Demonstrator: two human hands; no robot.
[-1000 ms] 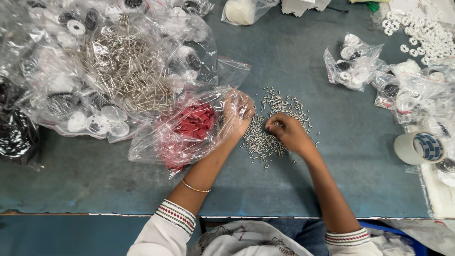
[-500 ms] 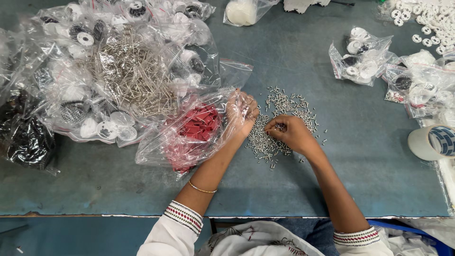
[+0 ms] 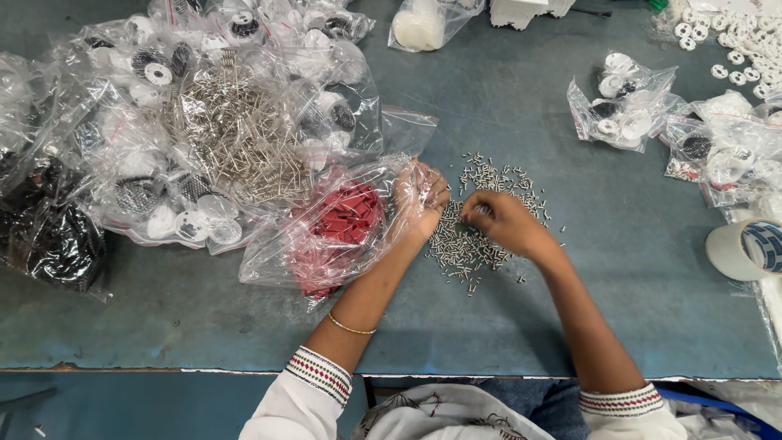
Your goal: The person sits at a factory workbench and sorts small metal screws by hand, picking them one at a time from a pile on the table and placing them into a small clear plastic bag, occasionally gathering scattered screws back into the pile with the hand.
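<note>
Since a moment ago nothing much has shifted: right hand [image 3: 498, 222] pinches, seemingly on pins [image 3: 481, 216] piled mid-table [image 3: 489, 326], left hand [image 3: 423, 200] cupped open beside them; best lift few, cleanly.

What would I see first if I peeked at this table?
Probably the pile of tiny silver screws in the middle of the table, with the right hand picking in it and the left hand cupped beside it. Next, the bag of red pieces and the bag of shiny pins to the left.
</note>
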